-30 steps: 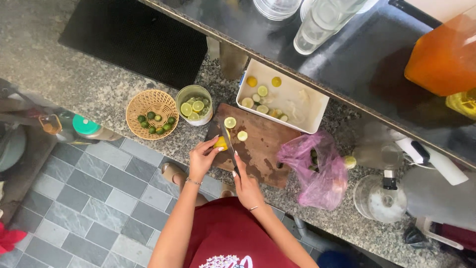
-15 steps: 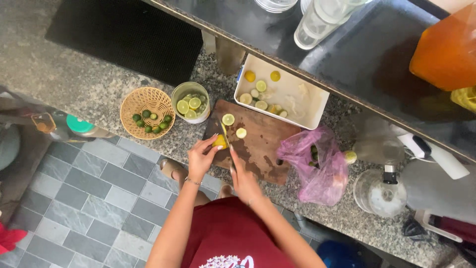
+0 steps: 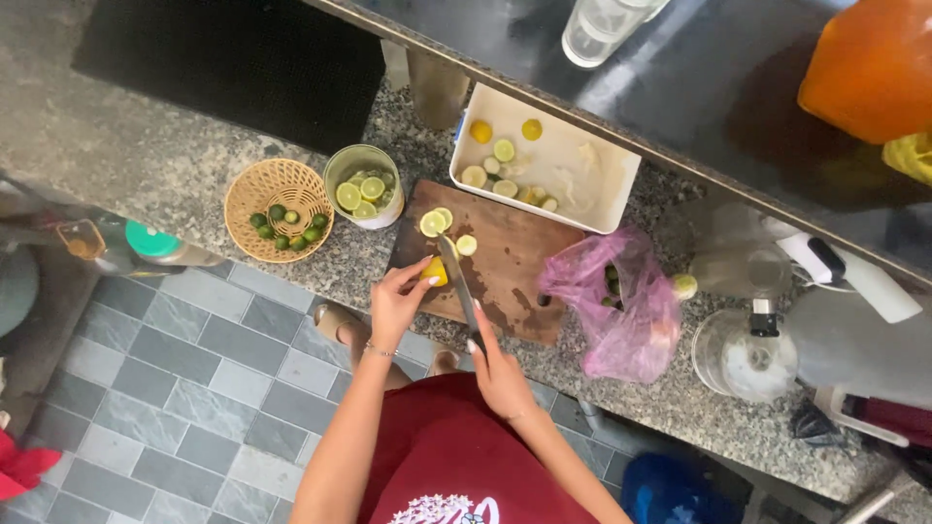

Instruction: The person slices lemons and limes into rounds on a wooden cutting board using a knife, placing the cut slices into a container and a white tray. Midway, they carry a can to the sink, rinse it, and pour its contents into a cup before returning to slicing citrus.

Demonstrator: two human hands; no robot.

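A small yellow citrus fruit (image 3: 438, 272) is held down at the left edge of a dark wooden cutting board (image 3: 515, 267), which lies on a speckled granite counter (image 3: 194, 165). The fruit is rounded and bright yellow, and only part of it is seen past the fingertips that pin it.

The left hand (image 3: 398, 301) is reached forward from below, wrist bent, its fingers curled closely about the fruit. The right hand (image 3: 500, 374) is set lower, closed around the handle of a knife (image 3: 458, 284) — the forefinger looks stretched along the handle, and the long blade runs up and leftward, its tip just beside the fruit.

On the board, beyond the blade's tip, three cut slices (image 3: 439, 222) are seen: two overlapping and one a little to the right. A round plastic tub (image 3: 365, 184) left of the board is filled with lime slices; three lie plainly on top, and those beneath cannot be counted. A woven basket (image 3: 278, 209) further left holds about seven small green limes. Behind the board a white rectangular tray (image 3: 544, 160) carries two yellow pieces in its far corner and several pale green slices — an exact count cannot be made out. One pink plastic bag (image 3: 616, 301) lies at the board's right end, with dark green things dimly visible inside it.
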